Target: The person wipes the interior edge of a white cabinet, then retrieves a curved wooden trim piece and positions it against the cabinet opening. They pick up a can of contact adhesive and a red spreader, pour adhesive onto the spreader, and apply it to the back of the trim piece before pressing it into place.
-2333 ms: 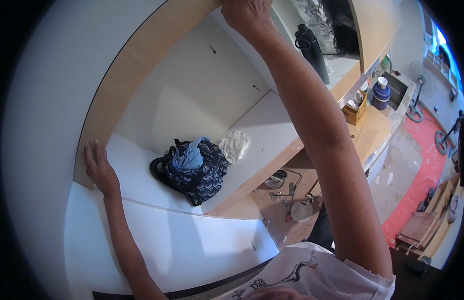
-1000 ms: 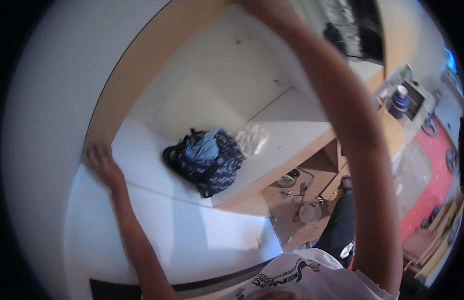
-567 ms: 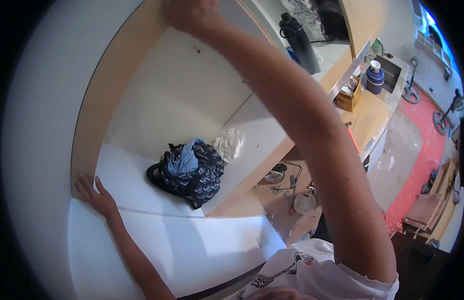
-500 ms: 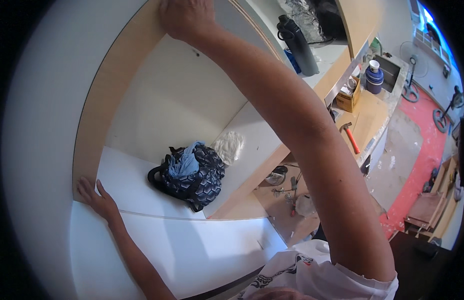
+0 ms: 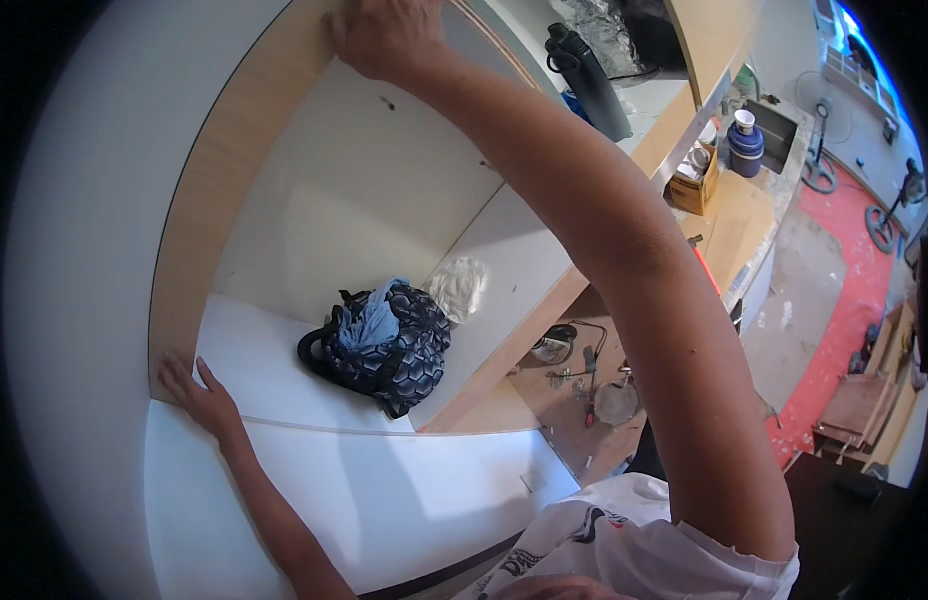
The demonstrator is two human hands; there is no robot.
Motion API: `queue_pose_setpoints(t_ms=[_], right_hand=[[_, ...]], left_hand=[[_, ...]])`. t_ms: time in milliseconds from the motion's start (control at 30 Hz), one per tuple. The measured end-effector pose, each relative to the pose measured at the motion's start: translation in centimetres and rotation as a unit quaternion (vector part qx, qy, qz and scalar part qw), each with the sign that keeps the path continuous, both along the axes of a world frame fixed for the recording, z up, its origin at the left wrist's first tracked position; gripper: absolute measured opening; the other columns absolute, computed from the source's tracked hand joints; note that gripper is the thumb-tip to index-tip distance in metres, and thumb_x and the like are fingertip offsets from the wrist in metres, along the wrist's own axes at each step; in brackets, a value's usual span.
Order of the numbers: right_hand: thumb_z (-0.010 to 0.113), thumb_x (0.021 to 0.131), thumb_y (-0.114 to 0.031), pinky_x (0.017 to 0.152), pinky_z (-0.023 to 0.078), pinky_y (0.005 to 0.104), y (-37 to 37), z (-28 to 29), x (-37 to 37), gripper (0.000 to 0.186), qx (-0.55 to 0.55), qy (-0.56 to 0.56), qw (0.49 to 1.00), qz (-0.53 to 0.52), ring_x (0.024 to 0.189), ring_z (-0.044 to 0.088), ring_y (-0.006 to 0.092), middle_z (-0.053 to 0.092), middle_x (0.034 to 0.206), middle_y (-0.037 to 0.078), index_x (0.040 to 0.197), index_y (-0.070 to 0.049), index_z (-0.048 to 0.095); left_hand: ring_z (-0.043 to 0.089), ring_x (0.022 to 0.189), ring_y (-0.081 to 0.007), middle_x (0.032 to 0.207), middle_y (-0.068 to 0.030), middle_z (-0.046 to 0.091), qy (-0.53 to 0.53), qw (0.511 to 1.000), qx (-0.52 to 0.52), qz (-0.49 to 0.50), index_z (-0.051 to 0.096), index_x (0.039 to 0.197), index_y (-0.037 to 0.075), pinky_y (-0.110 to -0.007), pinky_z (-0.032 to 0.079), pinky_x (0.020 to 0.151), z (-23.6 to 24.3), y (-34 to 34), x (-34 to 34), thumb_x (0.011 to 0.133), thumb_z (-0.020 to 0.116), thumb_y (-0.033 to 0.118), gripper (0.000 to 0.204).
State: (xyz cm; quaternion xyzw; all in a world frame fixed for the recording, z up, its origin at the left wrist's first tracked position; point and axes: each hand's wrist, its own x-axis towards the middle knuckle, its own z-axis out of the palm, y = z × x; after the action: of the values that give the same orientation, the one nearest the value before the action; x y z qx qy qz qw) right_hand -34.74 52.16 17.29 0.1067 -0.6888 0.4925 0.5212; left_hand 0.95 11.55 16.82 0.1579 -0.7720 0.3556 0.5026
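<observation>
My left hand, fingers apart, rests against the lower end of a long light wood strip along the cabinet's left edge. High up, my right hand grips that same strip, its arm stretched across the opening. Inside the cabinet, a dark patterned backpack with a light blue cloth on it lies on the white shelf, beside a crumpled pale bag. Small fittings show on the pale back panel.
A black bottle stands in an upper compartment. Rightward are a blue jug, a cardboard box, a sink and a red-handled hammer. Below lie scattered tools. Wood boards lie by red floor covering.
Over the last two seconds my right hand has moved leftward along the top of the strip. My left hand has shifted slightly and stays at the strip's lower end.
</observation>
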Motion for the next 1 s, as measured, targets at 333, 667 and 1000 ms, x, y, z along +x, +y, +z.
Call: queue_pose_setpoints(t_ms=[333,667,1000], right_hand=[[0.048,0.099,-0.047,0.114,0.028,0.0591,1.4,3.0,0.3,0.079,0.034,-0.039,0.999,0.012,0.143,0.03,0.047,0.023,0.161,0.027,0.154,0.006,0.025],[0.048,0.101,-0.045,0.118,0.023,0.0602,1.1,1.4,-1.5,0.075,0.013,0.048,0.999,0.02,0.146,0.025,0.0471,0.024,0.16,0.029,0.153,0.005,0.027],[0.064,0.092,-0.023,0.093,0.049,0.0524,7.9,-40.1,13.5,0.045,0.187,-0.336,0.889,0.246,0.109,0.059,0.0469,0.056,0.125,0.029,0.129,0.001,0.053]], left_hand=[[0.035,0.144,-0.0391,0.156,-0.0211,0.035,-0.003,1.0,-0.008,-0.017,0.039,0.153,0.009,-0.049,0.042,0.113,-0.4,-0.1,0.0,0.106,0.051,0.03,0.053],[0.043,0.14,-0.0361,0.15,-0.0188,0.045,0.03,0.992,-0.099,0.074,0.046,0.149,0.006,-0.049,0.046,0.108,0.5,-1.0,-0.1,0.105,0.053,0.031,0.051],[0.052,0.134,-0.0296,0.149,-0.0104,0.051,0.022,0.988,-0.138,0.06,0.053,0.146,0.018,-0.043,0.051,0.103,2.0,-6.3,1.0,0.106,0.049,0.037,0.045]])
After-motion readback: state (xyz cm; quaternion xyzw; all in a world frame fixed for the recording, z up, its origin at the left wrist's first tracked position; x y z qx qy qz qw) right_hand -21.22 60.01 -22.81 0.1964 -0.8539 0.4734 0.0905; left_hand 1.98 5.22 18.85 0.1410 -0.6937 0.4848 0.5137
